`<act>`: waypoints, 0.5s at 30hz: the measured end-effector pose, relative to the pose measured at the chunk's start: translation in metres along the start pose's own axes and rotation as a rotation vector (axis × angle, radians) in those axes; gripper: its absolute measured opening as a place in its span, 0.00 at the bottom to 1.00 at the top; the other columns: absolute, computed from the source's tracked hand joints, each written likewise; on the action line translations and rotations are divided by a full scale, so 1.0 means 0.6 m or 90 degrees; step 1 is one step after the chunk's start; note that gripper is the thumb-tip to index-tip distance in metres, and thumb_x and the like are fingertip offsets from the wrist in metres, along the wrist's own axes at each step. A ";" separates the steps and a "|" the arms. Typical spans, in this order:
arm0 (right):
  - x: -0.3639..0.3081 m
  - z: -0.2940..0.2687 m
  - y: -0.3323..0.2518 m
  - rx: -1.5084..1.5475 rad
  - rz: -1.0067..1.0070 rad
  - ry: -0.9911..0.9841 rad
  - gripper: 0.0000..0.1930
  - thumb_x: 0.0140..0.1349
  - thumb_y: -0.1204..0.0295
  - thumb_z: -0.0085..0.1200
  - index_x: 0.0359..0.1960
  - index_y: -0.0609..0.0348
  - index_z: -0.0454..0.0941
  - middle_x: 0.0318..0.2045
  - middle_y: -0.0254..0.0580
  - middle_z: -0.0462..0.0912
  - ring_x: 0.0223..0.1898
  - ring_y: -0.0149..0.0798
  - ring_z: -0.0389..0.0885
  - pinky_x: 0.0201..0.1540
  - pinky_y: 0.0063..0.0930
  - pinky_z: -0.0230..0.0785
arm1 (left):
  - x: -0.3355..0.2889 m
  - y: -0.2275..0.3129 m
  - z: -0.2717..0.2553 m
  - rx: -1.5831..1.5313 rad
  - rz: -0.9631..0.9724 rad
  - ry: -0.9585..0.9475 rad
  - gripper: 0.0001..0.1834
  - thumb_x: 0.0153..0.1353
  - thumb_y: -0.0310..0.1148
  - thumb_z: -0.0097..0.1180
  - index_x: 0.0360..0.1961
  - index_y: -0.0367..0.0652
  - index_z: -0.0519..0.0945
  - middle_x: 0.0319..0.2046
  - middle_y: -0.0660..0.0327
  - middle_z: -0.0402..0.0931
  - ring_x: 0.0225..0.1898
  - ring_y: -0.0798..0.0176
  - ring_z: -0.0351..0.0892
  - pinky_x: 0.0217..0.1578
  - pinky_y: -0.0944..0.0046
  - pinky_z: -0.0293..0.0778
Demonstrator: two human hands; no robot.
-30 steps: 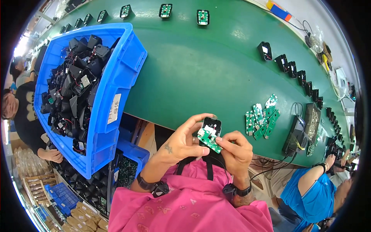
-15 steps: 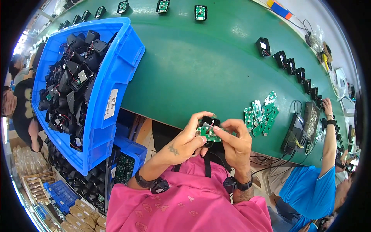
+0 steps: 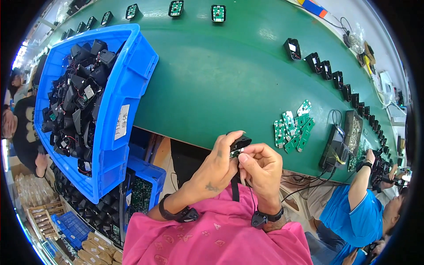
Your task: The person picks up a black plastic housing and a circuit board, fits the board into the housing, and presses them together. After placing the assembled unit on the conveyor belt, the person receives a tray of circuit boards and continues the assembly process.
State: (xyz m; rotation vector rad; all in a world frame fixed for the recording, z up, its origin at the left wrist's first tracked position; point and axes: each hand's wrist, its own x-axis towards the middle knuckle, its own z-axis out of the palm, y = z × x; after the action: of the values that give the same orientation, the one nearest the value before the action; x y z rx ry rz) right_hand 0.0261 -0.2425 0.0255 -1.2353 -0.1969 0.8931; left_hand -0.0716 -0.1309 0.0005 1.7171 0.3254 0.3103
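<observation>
The small black housing [image 3: 240, 142] is pinched between the left hand [image 3: 221, 165] and right hand [image 3: 260, 165], just off the green tabletop [image 3: 229, 84] edge; the green board, open to view a second ago, now sits tucked inside it. Loose boards [image 3: 291, 128] lie right of the housing, the blue bin [image 3: 112, 132] left

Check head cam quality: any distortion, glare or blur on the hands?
Head view: strong fisheye, the green table edge bows and a black vignette rings the frame; soft ceiling-light glare on the table top, blown-out highlight at far left; left hand, right hand and the small black housing look sharp, evenly lit.
</observation>
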 end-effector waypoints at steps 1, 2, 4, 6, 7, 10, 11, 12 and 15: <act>-0.001 -0.002 0.001 0.000 0.001 -0.001 0.03 0.63 0.80 0.56 0.38 0.68 0.77 0.24 0.38 0.80 0.18 0.22 0.74 0.17 0.14 0.62 | 0.000 -0.002 0.001 0.000 -0.001 0.001 0.31 0.63 0.20 0.47 0.66 0.36 0.54 0.53 0.40 0.63 0.52 0.40 0.70 0.56 0.52 0.67; -0.003 -0.007 0.001 -0.005 0.002 -0.027 0.03 0.64 0.80 0.55 0.38 0.68 0.76 0.25 0.37 0.80 0.19 0.22 0.75 0.19 0.15 0.64 | -0.001 -0.003 0.002 -0.020 -0.012 -0.003 0.30 0.63 0.20 0.47 0.66 0.36 0.54 0.54 0.40 0.63 0.53 0.40 0.70 0.56 0.52 0.67; -0.007 -0.011 0.003 -0.011 0.004 -0.053 0.04 0.65 0.80 0.55 0.38 0.68 0.75 0.26 0.37 0.80 0.21 0.22 0.75 0.22 0.15 0.66 | 0.000 -0.001 0.001 -0.041 -0.023 -0.006 0.30 0.63 0.21 0.47 0.66 0.36 0.54 0.54 0.40 0.63 0.53 0.41 0.71 0.55 0.53 0.67; -0.011 -0.014 0.006 -0.037 -0.013 -0.063 0.03 0.65 0.80 0.55 0.38 0.68 0.75 0.27 0.37 0.80 0.22 0.22 0.75 0.22 0.15 0.66 | 0.002 0.006 -0.003 -0.160 -0.111 -0.023 0.30 0.64 0.21 0.46 0.66 0.36 0.54 0.55 0.41 0.65 0.54 0.43 0.72 0.56 0.53 0.68; -0.012 -0.014 0.008 -0.037 -0.014 -0.063 0.03 0.65 0.80 0.55 0.38 0.68 0.75 0.27 0.37 0.80 0.22 0.22 0.75 0.22 0.15 0.66 | 0.002 0.005 -0.002 -0.160 -0.110 -0.023 0.30 0.64 0.21 0.46 0.66 0.36 0.54 0.55 0.41 0.65 0.54 0.43 0.72 0.56 0.53 0.68; -0.012 -0.013 0.009 -0.032 -0.027 -0.072 0.06 0.66 0.80 0.55 0.42 0.69 0.75 0.29 0.37 0.80 0.23 0.22 0.76 0.23 0.14 0.67 | 0.002 0.002 0.000 -0.097 -0.089 -0.008 0.29 0.65 0.22 0.45 0.67 0.37 0.54 0.54 0.42 0.66 0.54 0.45 0.72 0.56 0.54 0.68; -0.012 -0.010 0.007 -0.046 -0.017 -0.064 0.06 0.66 0.80 0.54 0.43 0.69 0.76 0.29 0.37 0.80 0.23 0.22 0.76 0.23 0.15 0.67 | 0.001 0.002 0.000 -0.085 -0.079 -0.009 0.29 0.65 0.22 0.45 0.67 0.37 0.54 0.54 0.42 0.67 0.54 0.46 0.73 0.56 0.54 0.68; -0.012 -0.008 0.006 -0.059 -0.008 -0.057 0.07 0.66 0.80 0.54 0.44 0.70 0.77 0.30 0.38 0.81 0.23 0.23 0.76 0.23 0.15 0.68 | 0.000 0.001 0.000 -0.072 -0.069 -0.010 0.29 0.66 0.22 0.45 0.67 0.37 0.54 0.53 0.43 0.67 0.54 0.46 0.73 0.56 0.55 0.68; -0.010 -0.008 0.016 -0.130 -0.088 -0.070 0.06 0.67 0.80 0.52 0.42 0.69 0.79 0.28 0.39 0.79 0.19 0.24 0.74 0.20 0.15 0.64 | -0.001 0.004 -0.003 -0.113 -0.101 -0.013 0.29 0.66 0.22 0.44 0.67 0.37 0.54 0.53 0.43 0.67 0.54 0.46 0.73 0.56 0.55 0.69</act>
State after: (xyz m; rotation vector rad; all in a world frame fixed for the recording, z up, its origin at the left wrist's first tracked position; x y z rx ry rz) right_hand 0.0201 -0.2494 0.0171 -1.3444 -0.4653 0.8366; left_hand -0.0725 -0.1298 0.0030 1.5093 0.4051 0.1986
